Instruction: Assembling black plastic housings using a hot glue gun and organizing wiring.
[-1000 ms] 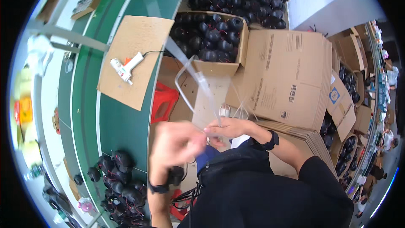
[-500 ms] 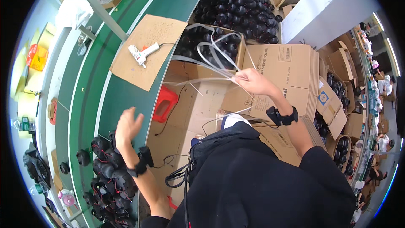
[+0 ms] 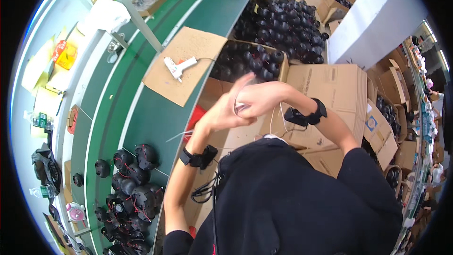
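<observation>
My two hands meet in front of my body, above the edge of the green work surface (image 3: pixel 146 108). My right hand (image 3: pixel 266 98) is closed on thin whitish flexible strands (image 3: pixel 234 100), one of which curves over the fingers of my left hand (image 3: pixel 219 113). The left fingers are partly blurred and partly behind the right hand, so their grip cannot be made out. Loose ends of the strands stick out left below my left wrist and hang under my right hand. A white glue gun (image 3: pixel 177 68) lies on a cardboard sheet (image 3: pixel 193 42) beyond my left hand.
Black rounded housings (image 3: pixel 137 198) with red wires sit on the surface at left. More black round parts (image 3: pixel 283 23) are heaped at the back and fill an open box (image 3: pixel 283 63). Flat cartons (image 3: pixel 325 85) are stacked at right, near a white pillar (image 3: pixel 363 19). A red container (image 3: pixel 196 117) is partly hidden.
My left hand has moved right and up from over the work surface to meet my right hand. My right hand has moved left with the strands, and their wide loops no longer show.
</observation>
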